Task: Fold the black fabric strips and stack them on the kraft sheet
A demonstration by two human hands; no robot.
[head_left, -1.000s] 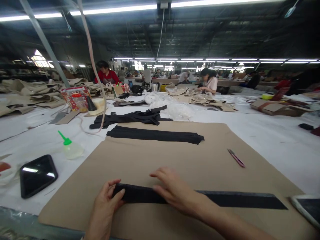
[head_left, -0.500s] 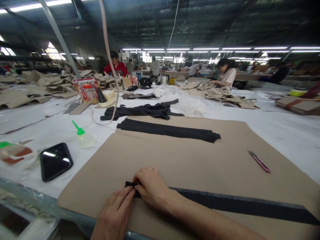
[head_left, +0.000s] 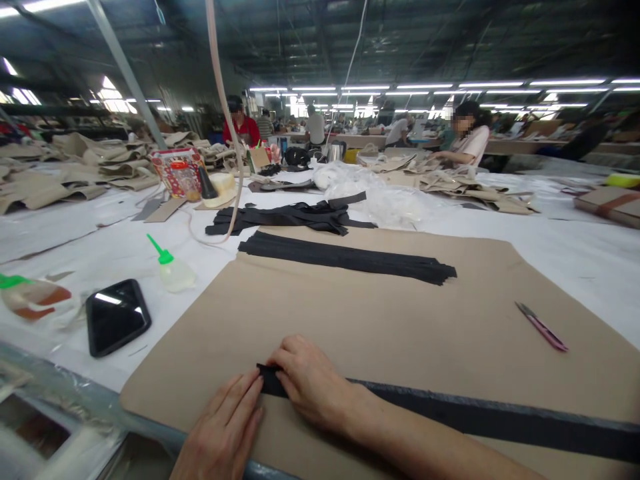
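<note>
A long black fabric strip (head_left: 420,407) lies across the near part of a tan sheet (head_left: 350,313), with a greyish line along its far edge. My right hand (head_left: 310,387) is closed on the strip near its left end, thumb and fingers pinching it. Beside that end, my left hand (head_left: 225,420) has its fingers stretched out, the tips touching the strip. The left thumb is hard to make out. My right forearm covers part of the strip.
Farther back on the sheet lies a bundle of black strips (head_left: 345,257); more black strips (head_left: 290,217) are heaped behind it. Pink-handled thread snips (head_left: 543,327) lie at right. A phone (head_left: 117,317) and a green-tipped bottle (head_left: 173,267) are at left. A hanging hose (head_left: 220,80) reaches the table.
My fingers have drawn slightly apart at the strip's left end, and more black shows between them. The view has shifted a little, so the sheet and snips appear farther right.
</note>
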